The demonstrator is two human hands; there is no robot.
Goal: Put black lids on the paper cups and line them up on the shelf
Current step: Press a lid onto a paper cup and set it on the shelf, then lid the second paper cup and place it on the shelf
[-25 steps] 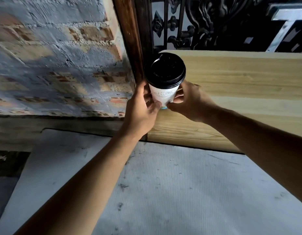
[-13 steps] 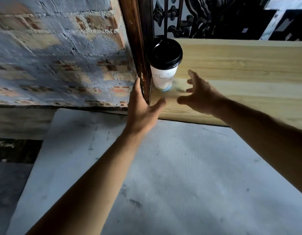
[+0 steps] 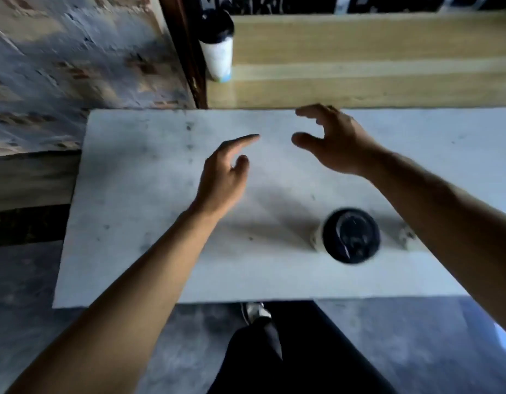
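Both hands had drawn back from the shelf (image 3: 359, 66) and hung over the board (image 3: 132, 223), empty. Left hand (image 3: 223, 177) and right hand (image 3: 334, 143) were spread. One lidded cup (image 3: 217, 49) stood at the shelf's left end; another cup (image 3: 349, 236) stood on the board, well short of the shelf.
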